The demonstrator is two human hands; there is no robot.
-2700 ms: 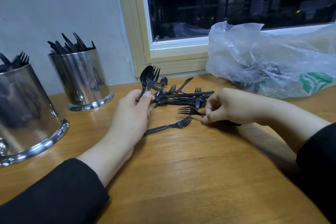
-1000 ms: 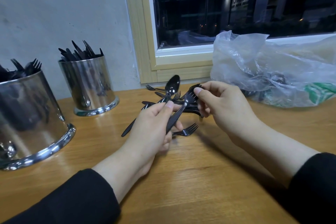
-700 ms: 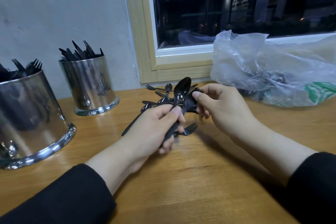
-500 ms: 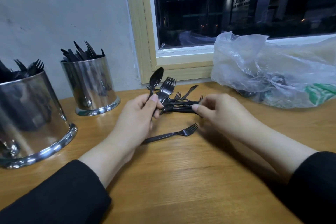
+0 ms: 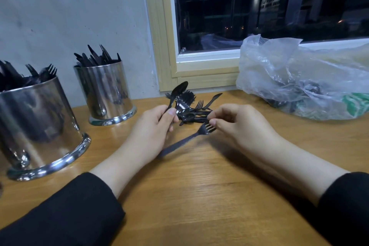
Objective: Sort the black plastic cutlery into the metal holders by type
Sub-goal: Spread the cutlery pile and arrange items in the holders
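Gathering looks to be the step in hand: left hand [image 5: 151, 126] grips a spoon [image 5: 178, 91] and fork [image 5: 182, 104] upright, right hand [image 5: 237, 124] pinches the tines of a loose fork [image 5: 187, 140] lying between the two hands, with the pile [image 5: 196, 114] just beyond its fingertips; next, probably, lift it across to the left hand's bundle.

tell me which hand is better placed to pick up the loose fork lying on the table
Right. The right hand has its fingertips at the tines of the loose fork, while the left hand already grips a spoon and other cutlery.
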